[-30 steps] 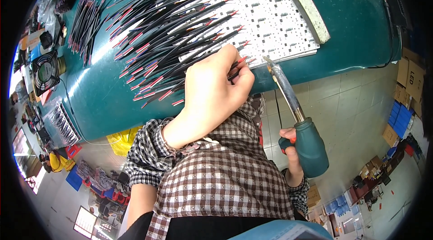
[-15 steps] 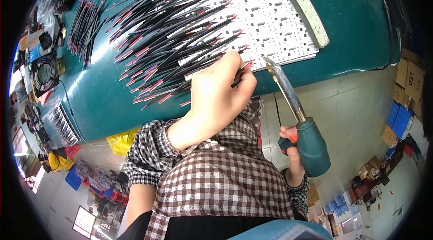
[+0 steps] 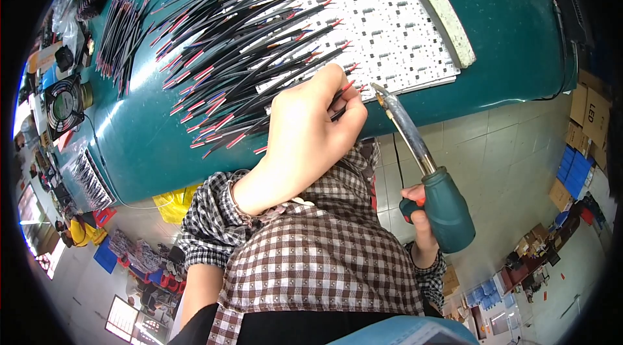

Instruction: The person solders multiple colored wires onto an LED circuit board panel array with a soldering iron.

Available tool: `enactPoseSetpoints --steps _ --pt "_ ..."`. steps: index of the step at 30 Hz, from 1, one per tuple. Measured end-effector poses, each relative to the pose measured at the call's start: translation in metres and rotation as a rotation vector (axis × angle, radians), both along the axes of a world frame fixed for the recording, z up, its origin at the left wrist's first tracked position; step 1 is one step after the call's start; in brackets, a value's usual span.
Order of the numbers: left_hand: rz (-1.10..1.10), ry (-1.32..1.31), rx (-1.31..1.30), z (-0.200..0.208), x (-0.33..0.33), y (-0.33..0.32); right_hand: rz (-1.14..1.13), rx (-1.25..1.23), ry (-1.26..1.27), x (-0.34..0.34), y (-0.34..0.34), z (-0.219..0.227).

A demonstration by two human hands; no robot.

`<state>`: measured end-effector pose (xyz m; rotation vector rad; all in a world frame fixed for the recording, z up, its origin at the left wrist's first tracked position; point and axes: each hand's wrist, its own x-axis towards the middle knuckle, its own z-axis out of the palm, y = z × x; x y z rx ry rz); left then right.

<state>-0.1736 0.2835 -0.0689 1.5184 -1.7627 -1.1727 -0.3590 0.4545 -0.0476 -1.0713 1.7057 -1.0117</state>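
My left hand (image 3: 311, 128) is closed in a pinch on a black cable with red wire ends, at the near edge of a white circuit-board panel (image 3: 409, 53). Small dark components dot that panel in rows. Gripped in my right hand (image 3: 420, 218) is a green-handled soldering iron (image 3: 449, 209), its metal shaft slanting up and left. The iron's tip is just right of the pinched wire ends, apparently a small distance off. Many black cables (image 3: 253, 53) with red and white ends lie over the panel's left part, their stripped tips pointing right.
A pale, speckled bar (image 3: 448, 21) lies along the panel's right side on the green table (image 3: 513, 47). Further left are another cable bundle (image 3: 122, 40) and a small black fan (image 3: 65, 105). Cardboard boxes (image 3: 589, 115) stand on the floor to the right.
The iron's tip has shifted slightly left and up, toward the left hand's fingers. My left hand has moved a little left, and the wire end in its pinch now angles upward.
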Motion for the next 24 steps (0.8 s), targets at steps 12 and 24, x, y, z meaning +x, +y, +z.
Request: enactPoseSetpoints --steps 12,24 --pt "-0.026 0.004 0.014 -0.001 0.003 0.0 0.022 -0.013 0.015 -0.001 0.002 -0.001" --pt "-0.007 -0.042 -0.023 -0.002 -0.001 0.005 0.048 0.007 0.042 -0.002 0.002 -0.002"
